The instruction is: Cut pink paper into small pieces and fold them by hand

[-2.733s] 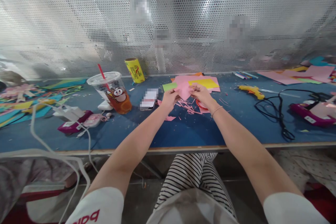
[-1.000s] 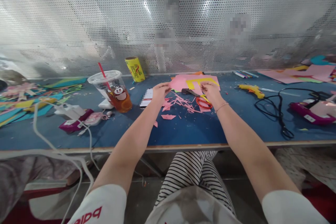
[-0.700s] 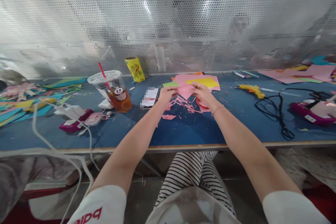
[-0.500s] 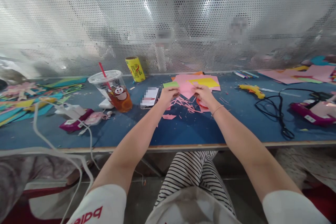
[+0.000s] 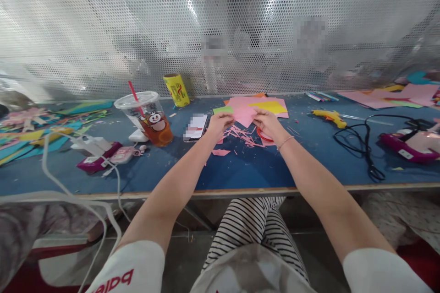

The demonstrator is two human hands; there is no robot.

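Note:
A piece of pink paper (image 5: 244, 116) with a pointed lower end is stretched between my two hands. My left hand (image 5: 222, 124) pinches its left edge, and my right hand (image 5: 265, 123) pinches the right edge. Behind it lie larger pink sheets (image 5: 237, 102), a yellow sheet (image 5: 275, 107) and a green piece (image 5: 223, 110). Below the held paper, thin pink paper scraps (image 5: 245, 137) are scattered over the blue table (image 5: 240, 169). Partly covered by my right hand are the red handles of what look like scissors (image 5: 263, 136).
Left of my hands are a phone (image 5: 196, 127), a plastic cup of tea (image 5: 156, 123) with a red straw, and a yellow roll (image 5: 176, 90). On the right lie a yellow glue gun (image 5: 330, 118) and a black cable (image 5: 366, 146). A perforated metal screen (image 5: 144, 32) borders the back.
Both hands stay almost still, with the pink paper between them. The view has shifted very slightly.

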